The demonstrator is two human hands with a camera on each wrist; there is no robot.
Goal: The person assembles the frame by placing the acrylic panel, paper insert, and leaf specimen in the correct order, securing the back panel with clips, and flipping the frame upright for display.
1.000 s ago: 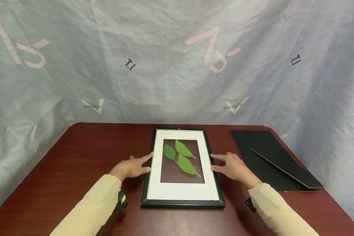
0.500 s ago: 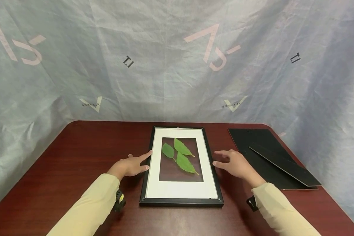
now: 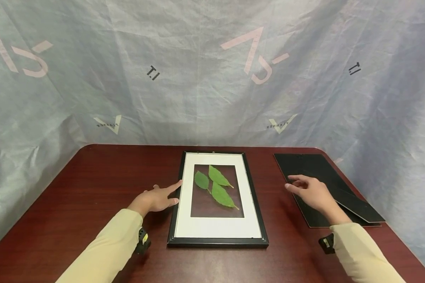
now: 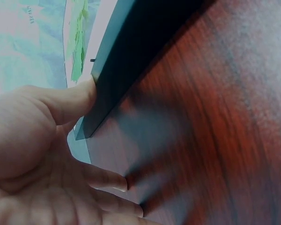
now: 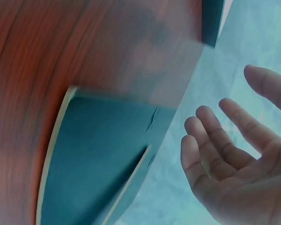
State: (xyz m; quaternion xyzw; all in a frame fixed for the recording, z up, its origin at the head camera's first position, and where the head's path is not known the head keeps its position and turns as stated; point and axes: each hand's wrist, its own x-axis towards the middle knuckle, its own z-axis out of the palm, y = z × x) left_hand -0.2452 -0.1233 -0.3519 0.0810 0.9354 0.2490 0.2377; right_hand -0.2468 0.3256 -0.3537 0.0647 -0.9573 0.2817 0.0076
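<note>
A black picture frame [image 3: 217,243] lies on the table with a white mat [image 3: 217,228] in it. Three green leaves [image 3: 222,195] show in the mat's window. My left hand [image 3: 155,199] touches the frame's left side with thumb and forefinger extended; in the left wrist view the thumb [image 4: 75,101] rests against the black edge [image 4: 114,61]. My right hand [image 3: 313,193] hovers near the left edge of a black backing board [image 3: 304,163], its fingers loosely bent and holding nothing. The right wrist view shows those fingers [image 5: 210,133] apart from the board [image 5: 98,126].
The backing board's folded-out stand flap [image 3: 363,208] is raised at an angle on the right. A dark red wooden table [image 3: 109,177] carries everything. Grey printed cloth [image 3: 198,78] hangs behind and at both sides.
My right hand has left the picture frame's right side and moved right to the black backing board. The left hand has stayed at the frame's left side.
</note>
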